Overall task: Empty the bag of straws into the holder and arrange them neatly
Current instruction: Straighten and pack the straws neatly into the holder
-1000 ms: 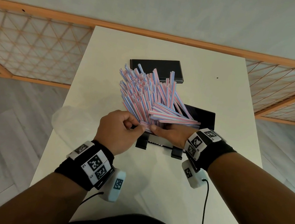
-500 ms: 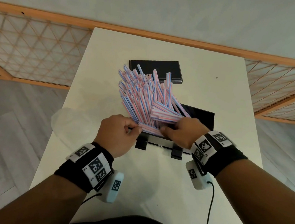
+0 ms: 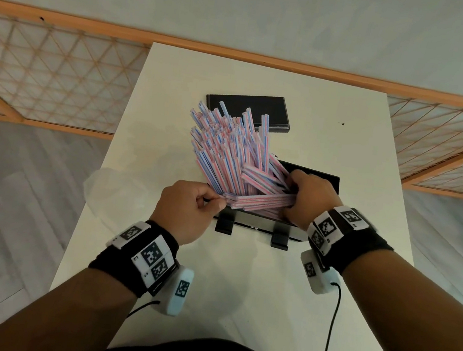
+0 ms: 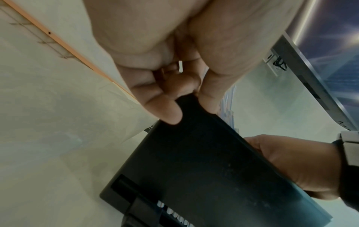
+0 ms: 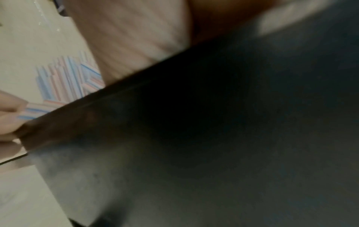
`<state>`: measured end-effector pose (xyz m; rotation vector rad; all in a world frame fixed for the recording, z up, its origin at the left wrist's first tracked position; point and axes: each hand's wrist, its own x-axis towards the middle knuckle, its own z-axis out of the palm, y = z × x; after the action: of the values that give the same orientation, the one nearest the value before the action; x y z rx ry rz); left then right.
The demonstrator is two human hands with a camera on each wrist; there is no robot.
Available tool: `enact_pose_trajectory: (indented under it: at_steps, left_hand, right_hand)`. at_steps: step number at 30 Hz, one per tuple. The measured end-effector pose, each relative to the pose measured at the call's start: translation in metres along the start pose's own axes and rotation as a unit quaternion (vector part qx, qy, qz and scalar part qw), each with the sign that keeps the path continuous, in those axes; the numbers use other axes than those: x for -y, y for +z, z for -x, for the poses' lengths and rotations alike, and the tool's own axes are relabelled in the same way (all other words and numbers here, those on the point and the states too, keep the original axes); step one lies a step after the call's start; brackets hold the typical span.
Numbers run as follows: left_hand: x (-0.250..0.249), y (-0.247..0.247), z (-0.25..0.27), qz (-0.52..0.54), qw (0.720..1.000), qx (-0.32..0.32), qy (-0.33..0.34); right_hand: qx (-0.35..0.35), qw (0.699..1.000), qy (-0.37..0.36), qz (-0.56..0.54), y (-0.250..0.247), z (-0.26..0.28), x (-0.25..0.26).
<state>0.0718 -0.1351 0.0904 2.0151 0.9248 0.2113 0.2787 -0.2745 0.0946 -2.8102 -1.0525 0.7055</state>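
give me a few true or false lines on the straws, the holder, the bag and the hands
1. Most straws stand fanned out of the holder. True.
2. The left hand lies flat on the table. False: it pinches the end of a sideways straw bundle.
3. The right hand grips the other end of that bundle. True.
4. The bag is on the right of the holder. False: it lies to the left.
5. A black lid lies behind the straws. True.
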Motion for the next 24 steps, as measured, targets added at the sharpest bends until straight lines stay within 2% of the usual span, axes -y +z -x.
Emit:
enact_pose_trajectory:
  at_steps: [8, 13, 19, 24]
  left_hand:
    - [0.001, 0.001, -0.002, 0.011, 1.0, 0.005, -0.005]
    - [0.002, 0.001, -0.001, 0.01, 1.0, 0.006, 0.001]
    - [0.003, 0.002, -0.003, 0.001, 1.0, 0.004, 0.007]
    - [0.002, 0.001, 0.0, -0.003, 1.0, 0.007, 0.016]
  right_hand:
    - [-0.014, 0.998, -0.059, -0.029, 0.004, 0.001, 0.006]
    - [0.006, 0.998, -0.053, -0.036, 0.003, 0.003, 0.004]
    - [0.034, 0.985, -0.156, -0.058, 0.007, 0.009, 0.01]
    - [0.014, 0.978, -0.173, -0.112, 0.005, 0.018, 0.004]
